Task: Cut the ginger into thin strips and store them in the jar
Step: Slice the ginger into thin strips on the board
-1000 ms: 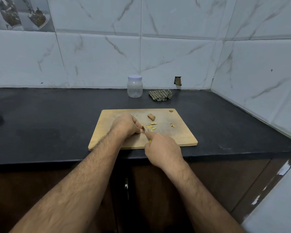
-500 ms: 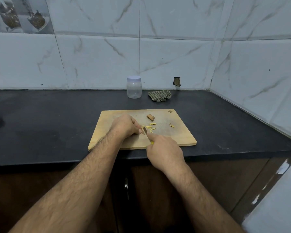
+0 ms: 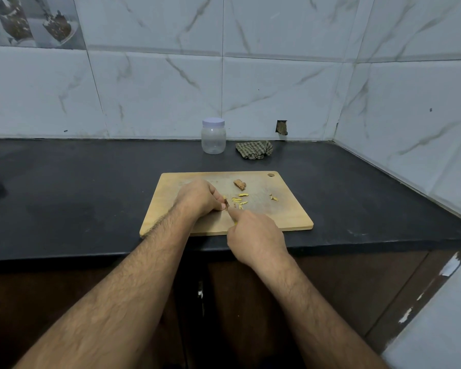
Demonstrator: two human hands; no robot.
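A ginger piece (image 3: 226, 204) is pinched on the board (image 3: 290, 217) by the left hand (image 3: 197, 198); a knife (image 3: 230, 213) is gripped by the right hand (image 3: 256, 235). Strips (image 3: 239, 201) lie just beyond the fingers. A lidded jar (image 3: 213, 136) and cloth (image 3: 254, 149) are seen well beyond.

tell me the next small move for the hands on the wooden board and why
Probably another thin slice: the left hand pinches a small ginger piece on the wooden cutting board, the right hand holds a knife against it, and only a few yellow ginger strips lie cut.
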